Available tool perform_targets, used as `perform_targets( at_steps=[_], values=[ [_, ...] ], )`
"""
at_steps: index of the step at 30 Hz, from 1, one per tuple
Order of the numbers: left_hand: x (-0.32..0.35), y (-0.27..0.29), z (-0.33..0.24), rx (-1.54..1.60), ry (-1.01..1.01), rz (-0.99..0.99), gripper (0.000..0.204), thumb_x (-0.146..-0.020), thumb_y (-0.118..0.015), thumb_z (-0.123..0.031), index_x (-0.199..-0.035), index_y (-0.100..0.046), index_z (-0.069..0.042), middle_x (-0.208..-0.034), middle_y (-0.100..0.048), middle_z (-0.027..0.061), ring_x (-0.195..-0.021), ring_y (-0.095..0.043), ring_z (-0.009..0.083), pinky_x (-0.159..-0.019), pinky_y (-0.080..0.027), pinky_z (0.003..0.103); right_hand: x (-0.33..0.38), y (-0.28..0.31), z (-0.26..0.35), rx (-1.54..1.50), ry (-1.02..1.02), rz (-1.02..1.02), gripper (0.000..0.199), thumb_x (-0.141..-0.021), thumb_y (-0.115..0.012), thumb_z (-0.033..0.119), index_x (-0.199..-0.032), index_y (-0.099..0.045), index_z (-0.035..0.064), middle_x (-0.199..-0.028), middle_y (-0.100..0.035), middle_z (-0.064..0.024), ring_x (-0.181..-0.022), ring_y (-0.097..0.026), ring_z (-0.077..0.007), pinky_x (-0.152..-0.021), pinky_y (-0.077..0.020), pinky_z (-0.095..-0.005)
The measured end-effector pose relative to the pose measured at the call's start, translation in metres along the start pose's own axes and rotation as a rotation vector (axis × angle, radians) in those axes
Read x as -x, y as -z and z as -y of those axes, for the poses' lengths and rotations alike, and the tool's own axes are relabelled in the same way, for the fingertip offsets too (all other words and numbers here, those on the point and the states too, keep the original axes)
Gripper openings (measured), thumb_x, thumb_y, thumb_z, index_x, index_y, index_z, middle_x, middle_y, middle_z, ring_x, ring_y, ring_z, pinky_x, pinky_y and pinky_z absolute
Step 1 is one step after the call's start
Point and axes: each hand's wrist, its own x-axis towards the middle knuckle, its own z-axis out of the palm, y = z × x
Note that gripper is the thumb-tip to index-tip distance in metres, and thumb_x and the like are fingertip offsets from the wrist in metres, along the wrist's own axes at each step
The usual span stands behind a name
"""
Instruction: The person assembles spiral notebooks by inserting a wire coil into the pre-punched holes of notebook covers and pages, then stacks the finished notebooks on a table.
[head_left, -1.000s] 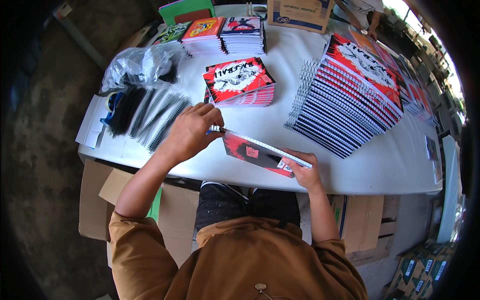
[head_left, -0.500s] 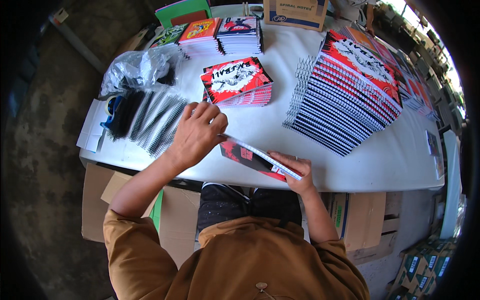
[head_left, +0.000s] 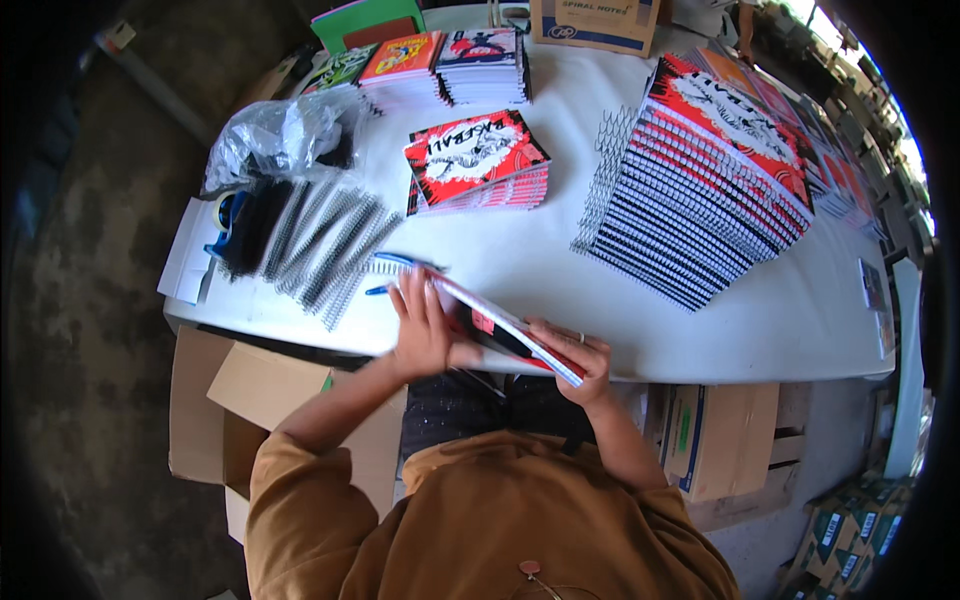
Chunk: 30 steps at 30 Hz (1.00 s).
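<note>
My right hand [head_left: 578, 362], with a ring on one finger, grips the near right end of a notebook [head_left: 505, 330] with a red and black cover. The notebook is tilted on edge, its white page edges upward, above the table's front edge. At its far left end is my left hand [head_left: 425, 325], fingers stretched out and slightly blurred; whether it touches the cover I cannot tell. Just beyond those fingers lies a blue-handled tool [head_left: 392, 259], perhaps pliers, partly hidden. Loose dark wire spirals [head_left: 325, 235] lie to the left of it.
A short stack of red notebooks [head_left: 478, 160] stands mid-table, a tall fanned pile of spiral-bound ones [head_left: 700, 190] at right. Further back are more notebook stacks [head_left: 480, 75] and a cardboard box [head_left: 592, 25]. A plastic bag [head_left: 280, 140] and tape dispenser [head_left: 226, 220] sit left.
My left hand has come down toward me from the notebook's far end, its fingers straightening. The blue-handled tool now shows on the table. My right hand keeps the notebook, shifted slightly nearer me.
</note>
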Motion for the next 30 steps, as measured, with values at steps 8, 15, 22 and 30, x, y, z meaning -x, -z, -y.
perform_targets(
  at_steps=[8, 15, 22, 30],
  values=[
    [-0.010, -0.006, 0.009, -0.039, -0.018, -0.107, 0.104, -0.079, -0.025, -0.073, -0.136, -0.010, 0.012, -0.142, -0.008, 0.0324, -0.132, 0.000, 0.0474, -0.101, 0.008, 0.061, 0.001, -0.007, 0.007, -0.014, -0.018, 0.035, 0.039, -0.070, -0.058, -0.008, -0.108, -0.062, 0.0013, -0.101, -0.065, -0.0141, -0.092, -0.064, -0.0256, -0.082, -0.0500, -0.0333],
    [-0.093, 0.043, 0.017, -0.078, 0.107, -0.478, 0.111, -0.074, -0.029, -0.078, -0.136, -0.008, 0.011, -0.143, -0.006, 0.0295, -0.130, 0.001, 0.0489, -0.101, 0.007, 0.061, -0.001, -0.006, 0.008, -0.053, -0.019, 0.050, 0.035, -0.072, -0.056, -0.009, -0.105, -0.063, -0.0004, -0.099, -0.066, -0.0138, -0.090, -0.065, -0.0261, -0.079, -0.0517, -0.0325],
    [-0.045, 0.028, 0.007, -0.151, -0.114, -0.272, 0.113, -0.073, -0.031, -0.079, -0.133, -0.014, 0.015, -0.139, -0.010, 0.0342, -0.128, -0.005, 0.0527, -0.100, 0.000, 0.063, 0.004, -0.006, -0.001, 0.000, 0.005, 0.013, 0.036, -0.071, -0.058, -0.008, -0.106, -0.063, 0.0006, -0.099, -0.066, -0.0141, -0.087, -0.065, -0.0255, -0.075, -0.0523, -0.0328],
    [-0.012, 0.006, -0.012, -0.061, -0.297, -0.161, 0.098, -0.076, -0.032, -0.075, -0.136, -0.025, 0.003, -0.137, -0.019, 0.0306, -0.128, -0.015, 0.0510, -0.102, -0.010, 0.061, 0.005, -0.003, 0.005, -0.022, -0.027, -0.007, 0.028, -0.074, -0.054, -0.007, -0.100, -0.065, -0.0014, -0.096, -0.066, -0.0154, -0.090, -0.065, -0.0270, -0.083, -0.0497, -0.0337]
  ],
)
